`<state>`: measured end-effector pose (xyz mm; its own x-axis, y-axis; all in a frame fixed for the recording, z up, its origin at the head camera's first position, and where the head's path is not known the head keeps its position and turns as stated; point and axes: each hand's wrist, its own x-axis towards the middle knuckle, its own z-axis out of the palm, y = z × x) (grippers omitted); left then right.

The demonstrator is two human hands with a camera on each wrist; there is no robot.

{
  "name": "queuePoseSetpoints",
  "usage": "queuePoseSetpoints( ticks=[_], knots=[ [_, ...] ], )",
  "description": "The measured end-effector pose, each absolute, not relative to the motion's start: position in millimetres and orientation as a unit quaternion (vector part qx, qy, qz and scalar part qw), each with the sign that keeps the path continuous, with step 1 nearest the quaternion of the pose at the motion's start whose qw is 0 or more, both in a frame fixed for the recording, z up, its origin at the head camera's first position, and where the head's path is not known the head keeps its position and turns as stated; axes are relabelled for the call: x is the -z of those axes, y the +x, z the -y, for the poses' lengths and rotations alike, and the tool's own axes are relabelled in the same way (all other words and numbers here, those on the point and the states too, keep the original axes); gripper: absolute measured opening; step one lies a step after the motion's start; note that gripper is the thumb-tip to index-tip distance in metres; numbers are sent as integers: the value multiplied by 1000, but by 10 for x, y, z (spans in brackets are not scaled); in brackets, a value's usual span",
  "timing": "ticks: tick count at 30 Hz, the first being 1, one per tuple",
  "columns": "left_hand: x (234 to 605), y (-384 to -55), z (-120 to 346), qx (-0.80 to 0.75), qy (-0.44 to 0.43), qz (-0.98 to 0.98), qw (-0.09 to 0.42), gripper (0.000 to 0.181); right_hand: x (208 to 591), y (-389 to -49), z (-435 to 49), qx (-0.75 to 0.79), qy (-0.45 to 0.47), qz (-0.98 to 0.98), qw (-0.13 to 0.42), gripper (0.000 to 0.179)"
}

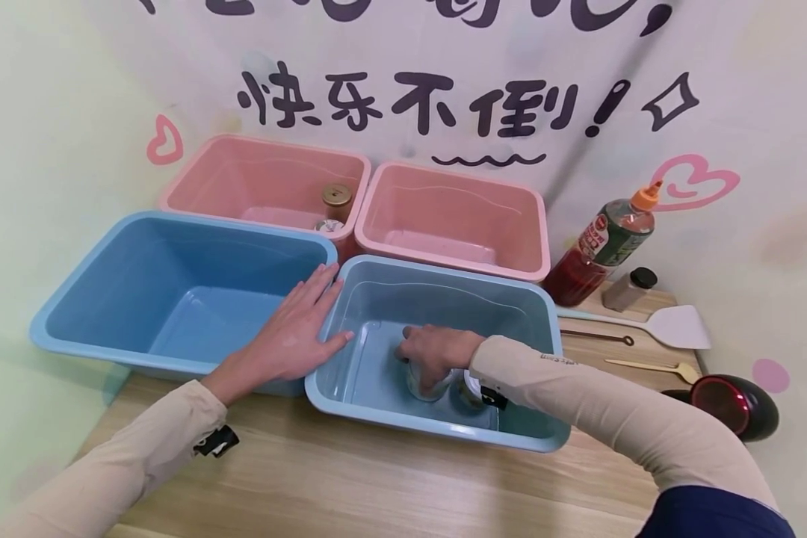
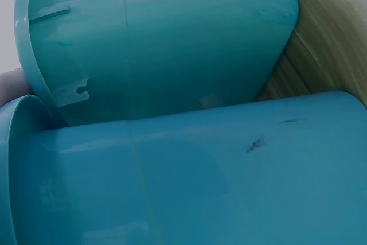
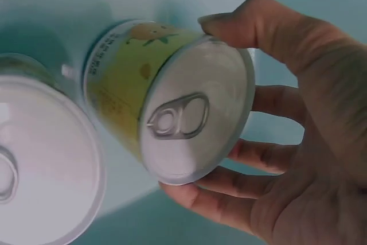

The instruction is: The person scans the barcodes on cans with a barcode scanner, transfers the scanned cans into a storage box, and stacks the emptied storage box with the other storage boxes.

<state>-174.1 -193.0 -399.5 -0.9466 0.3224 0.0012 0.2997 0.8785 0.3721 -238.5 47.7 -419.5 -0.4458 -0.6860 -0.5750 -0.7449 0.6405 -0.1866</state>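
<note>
Below centre, the right grip [image 1: 440,353] clamps a yellow-labelled metal can [image 3: 172,101]; the left grip [image 1: 299,329], spread, touches a light-blue plastic tub [image 1: 437,427].

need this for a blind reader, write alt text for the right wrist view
A right hand grips a yellow-labelled can, its pull-tab lid facing the camera. A second can, cut off by the frame, is at the left; both are inside a blue tub.

Centre: two blue bins [image 1: 208,321], two cans [image 3: 172,104] in one | upper middle: two pink bins [image 1: 453,205] | right: one orange-capped bottle [image 1: 615,239]
</note>
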Motion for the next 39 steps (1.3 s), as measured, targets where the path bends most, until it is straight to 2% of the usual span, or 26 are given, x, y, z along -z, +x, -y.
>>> queuePoseSetpoints(
  ticks=[7,14,26,39],
  knots=[
    [3975,-1744,1935,-185,159,-969,29,86,4244,-2427,-467,-45,-417,-855,306,63],
    [3978,-1746,1936,-185,162,-969,29,86,4284,-2428,-433,-31,-372,-872,317,68],
    [3991,-1746,1934,-187,164,-968,26,85,4296,-2428,-430,-21,-354,-880,316,58],
    [3989,-1740,1911,-189,167,-967,23,85,3870,-2496,-616,23,-365,-886,285,59]
  ],
)
